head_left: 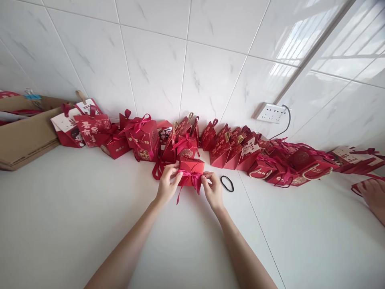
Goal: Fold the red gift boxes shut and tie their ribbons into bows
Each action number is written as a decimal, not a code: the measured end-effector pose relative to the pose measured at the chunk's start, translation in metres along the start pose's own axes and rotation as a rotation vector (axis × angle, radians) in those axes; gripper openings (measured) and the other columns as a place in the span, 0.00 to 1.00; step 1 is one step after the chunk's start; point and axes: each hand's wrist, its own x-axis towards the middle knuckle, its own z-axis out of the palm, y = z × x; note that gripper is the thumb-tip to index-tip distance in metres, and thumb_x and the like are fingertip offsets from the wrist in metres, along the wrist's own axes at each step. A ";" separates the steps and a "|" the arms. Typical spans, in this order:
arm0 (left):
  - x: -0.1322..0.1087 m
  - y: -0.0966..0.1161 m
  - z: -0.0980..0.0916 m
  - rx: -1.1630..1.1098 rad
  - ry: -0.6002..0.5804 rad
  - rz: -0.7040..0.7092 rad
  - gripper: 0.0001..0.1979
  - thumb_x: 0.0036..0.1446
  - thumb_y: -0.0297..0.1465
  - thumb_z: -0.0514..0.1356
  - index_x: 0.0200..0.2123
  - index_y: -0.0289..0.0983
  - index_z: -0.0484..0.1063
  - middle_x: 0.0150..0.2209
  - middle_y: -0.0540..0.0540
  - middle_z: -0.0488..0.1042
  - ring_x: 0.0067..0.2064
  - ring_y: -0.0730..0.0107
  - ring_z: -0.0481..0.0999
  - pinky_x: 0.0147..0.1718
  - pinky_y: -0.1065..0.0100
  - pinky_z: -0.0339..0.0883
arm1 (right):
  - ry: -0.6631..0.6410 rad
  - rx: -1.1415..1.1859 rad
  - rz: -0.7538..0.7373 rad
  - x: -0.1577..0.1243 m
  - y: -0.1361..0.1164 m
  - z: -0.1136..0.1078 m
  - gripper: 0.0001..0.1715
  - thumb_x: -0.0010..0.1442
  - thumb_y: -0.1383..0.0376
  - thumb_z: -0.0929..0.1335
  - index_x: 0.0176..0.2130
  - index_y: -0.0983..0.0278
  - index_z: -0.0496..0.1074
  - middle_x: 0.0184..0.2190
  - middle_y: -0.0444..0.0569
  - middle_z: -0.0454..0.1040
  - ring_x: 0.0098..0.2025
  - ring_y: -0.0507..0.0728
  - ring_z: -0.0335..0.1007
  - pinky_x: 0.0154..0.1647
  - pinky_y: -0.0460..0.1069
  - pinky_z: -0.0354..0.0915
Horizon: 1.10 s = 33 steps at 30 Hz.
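Note:
A small red box (191, 165) stands on the white table, with a dark pink ribbon (193, 176) tied in a bow on its front. At the box's left side, my left hand (168, 185) pinches the bow's left part between thumb and fingers. My right hand (213, 190) closes its fingertips on the bow's right part at the opposite side. One ribbon tail hangs down in front of the box, toward the table. Just right of my right hand lies a black elastic loop (227, 184).
Many red gift boxes (142, 134) line the tiled wall behind. A cardboard box (30, 138) sits at the far left. A white power strip (271, 112) with a black cable leans on the wall. Another person's hand (374, 194) touches red items at the right edge.

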 end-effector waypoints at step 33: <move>-0.001 0.000 0.003 -0.153 0.095 -0.190 0.13 0.53 0.39 0.58 0.23 0.38 0.65 0.49 0.41 0.76 0.53 0.56 0.73 0.47 0.62 0.71 | -0.046 0.127 0.039 0.001 -0.003 -0.001 0.22 0.59 0.48 0.68 0.31 0.64 0.65 0.51 0.58 0.71 0.42 0.60 0.74 0.40 0.58 0.75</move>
